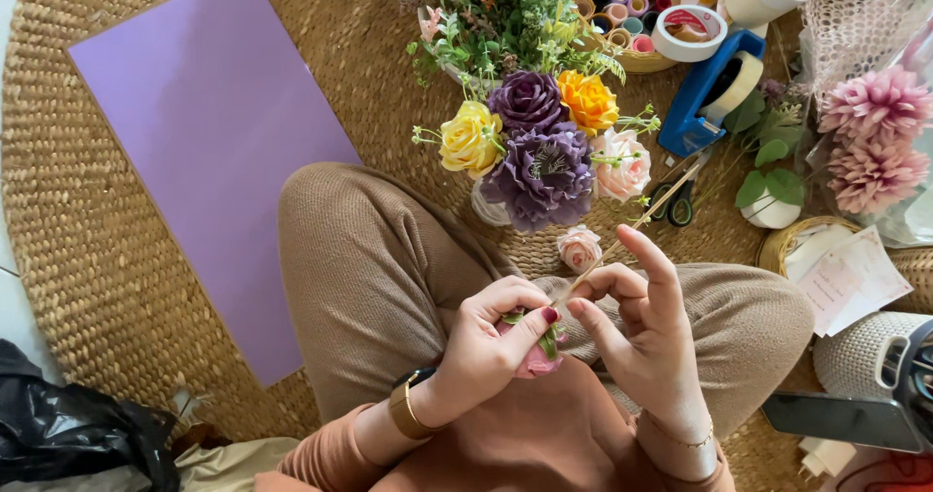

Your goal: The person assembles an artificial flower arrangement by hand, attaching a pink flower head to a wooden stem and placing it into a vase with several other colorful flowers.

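Left hand (491, 341) curled closed, thumb pressed down; right hand (637, 322) pinching, index finger raised.

Soft, even daylight filled the scene, bright without harshness. Shadows were faint, lying just under the bouquet (544, 152) and the knees. Mild glare sat on the tape rolls (724, 11) at one o'clock. Focus was sharp centrally; the woven mat (117, 288) bowed slightly toward the edges.

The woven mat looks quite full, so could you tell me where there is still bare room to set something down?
Bare mat lies left of the purple sheet, and above it. The sheet itself holds nothing. To the right it is crowded: bouquet, tape dispenser, scissors, pink flowers.
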